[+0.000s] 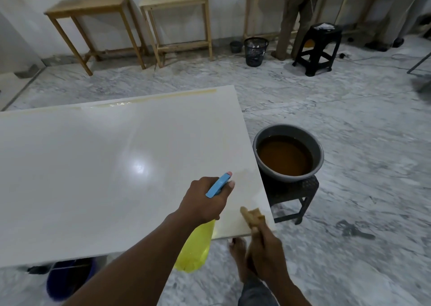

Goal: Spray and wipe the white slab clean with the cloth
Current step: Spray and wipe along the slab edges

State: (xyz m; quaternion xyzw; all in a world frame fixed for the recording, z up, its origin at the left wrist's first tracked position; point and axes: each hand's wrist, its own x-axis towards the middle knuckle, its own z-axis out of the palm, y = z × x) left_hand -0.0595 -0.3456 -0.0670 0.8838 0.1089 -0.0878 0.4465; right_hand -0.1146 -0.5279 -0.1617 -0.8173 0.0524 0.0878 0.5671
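The large glossy white stone slab (pixel 105 165) lies flat and fills the left and middle of the view. Its near right corner is at about 5 o'clock from its centre. Above this corner the left hand (pixel 205 198) grips a translucent yellow plastic spray bottle (pixel 196 252) by the neck. The fingers are wrapped around it under the blue trigger head, and the nozzle points toward 1 o'clock. At 4 o'clock from this hand, the right hand (pixel 265 247) has its fingers clamped on a small tan folded cloth (pixel 253 216). The free end of the cloth stands over the slab's edge, and I cannot tell if it touches.

The spray bottle looks light and thin-walled, so the stiff neck is the good place to hold it. The cloth is soft and should be gathered in the palm, with one flat face kept free for wiping. The slab seems heavy, rigid and slippery when wet, so it is better to press downward on it, not outward. A yellowish strip (pixel 163 97) remains along the far edge at 12 o'clock. At 3 o'clock, just beside the slab, a round grey bucket (pixel 279 177) of brown water stands on a dark plastic stool (pixel 310 186).
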